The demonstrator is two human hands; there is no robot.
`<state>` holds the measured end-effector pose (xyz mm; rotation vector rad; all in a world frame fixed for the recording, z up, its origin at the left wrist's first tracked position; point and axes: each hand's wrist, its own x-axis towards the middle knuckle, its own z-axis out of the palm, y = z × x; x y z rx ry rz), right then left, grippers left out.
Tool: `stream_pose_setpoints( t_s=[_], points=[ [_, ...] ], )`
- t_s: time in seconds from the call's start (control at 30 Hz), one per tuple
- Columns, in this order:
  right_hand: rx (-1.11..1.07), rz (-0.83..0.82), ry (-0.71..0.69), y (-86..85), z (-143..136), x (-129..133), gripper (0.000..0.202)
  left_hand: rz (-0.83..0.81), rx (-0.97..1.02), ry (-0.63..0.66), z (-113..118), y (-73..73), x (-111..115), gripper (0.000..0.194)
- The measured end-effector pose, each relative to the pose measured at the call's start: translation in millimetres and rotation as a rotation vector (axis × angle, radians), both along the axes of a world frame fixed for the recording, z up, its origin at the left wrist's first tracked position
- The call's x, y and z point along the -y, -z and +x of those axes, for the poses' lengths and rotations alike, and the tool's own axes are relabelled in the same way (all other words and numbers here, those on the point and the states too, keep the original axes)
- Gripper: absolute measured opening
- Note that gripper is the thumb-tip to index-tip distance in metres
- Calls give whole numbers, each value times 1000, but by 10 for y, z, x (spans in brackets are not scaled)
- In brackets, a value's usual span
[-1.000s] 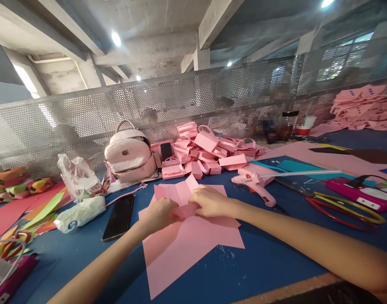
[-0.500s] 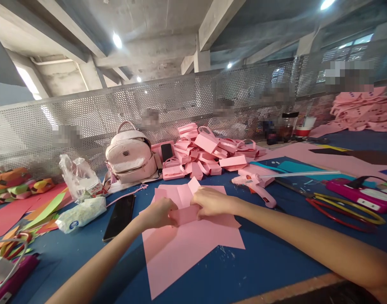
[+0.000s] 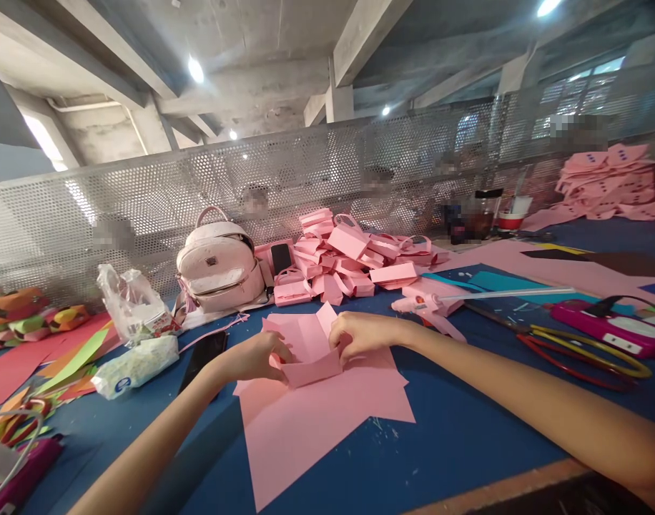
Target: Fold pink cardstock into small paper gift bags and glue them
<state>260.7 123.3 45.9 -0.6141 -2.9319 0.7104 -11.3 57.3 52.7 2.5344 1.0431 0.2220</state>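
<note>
A folded piece of pink paper point(image 3: 312, 370) stands partly raised in front of me, its near flap upright and its back part creased. My left hand point(image 3: 259, 356) grips its left end with curled fingers. At the right end my right hand point(image 3: 357, 333) pinches the same piece between thumb and fingers. Larger flat pink sheets point(image 3: 306, 436) lie beneath it on the blue table. Close to my right forearm rests a pink glue gun point(image 3: 427, 306), partly covered by the arm. A black phone point(image 3: 207, 350) lies behind my left wrist.
Behind my hands are a heap of folded pink paper boxes point(image 3: 354, 250) and a pale backpack point(image 3: 217, 261). Scissors with red and yellow handles point(image 3: 585, 354) and a magenta power strip point(image 3: 609, 325) lie right. A tissue pack point(image 3: 137, 366) and plastic bag point(image 3: 131, 304) sit left.
The near flap of the pink paper has gone from lying flatter to standing up. My left hand has shifted slightly left, and its forearm now covers more of the phone.
</note>
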Motion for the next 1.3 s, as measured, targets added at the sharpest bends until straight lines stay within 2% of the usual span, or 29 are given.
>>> stream_pose_setpoints(
  t_s=[0.2, 0.33, 0.53, 0.67, 0.77, 0.83, 0.9, 1.0, 1.1, 1.17, 1.2, 1.23, 1.3],
  points=[
    [-27, 1, -79, 41, -2, -27, 9, 42, -25, 49, 17, 17, 21, 13],
    [-38, 22, -149, -16, -44, 71, 23, 149, -85, 26, 53, 9, 54, 16],
    [-25, 424, -105, -51, -140, 314, 9, 395, -253, -46, 260, 59, 161, 19],
    [-131, 475, -151, -101, -136, 401, 24, 525, -376, -29, 471, 211, 322, 21],
    [-222, 545, -29, -125, -118, 420, 48, 579, -451, -27, 669, 382, 494, 29],
    [-290, 589, 66, -115, -101, 429, 53, 597, -492, -66, 791, 495, 610, 26],
    [-347, 613, 102, -85, -74, 455, 49, 617, -516, -103, 877, 592, 708, 25],
    [-471, 684, 122, -37, -24, 548, 33, 656, -526, -170, 925, 683, 797, 33],
    [-792, 790, 212, -51, -4, 651, 31, 673, -508, -191, 908, 688, 818, 38],
    [-1075, 739, 329, -101, -25, 656, 37, 659, -501, -173, 887, 660, 809, 37],
    [-1193, 634, 399, -128, -45, 627, 40, 652, -500, -168, 876, 645, 800, 36],
    [-1282, 471, 457, -149, -69, 576, 43, 647, -501, -161, 866, 632, 788, 36],
    [-1350, -2, 508, -151, -123, 430, 42, 652, -490, -145, 846, 619, 756, 36]
  ],
)
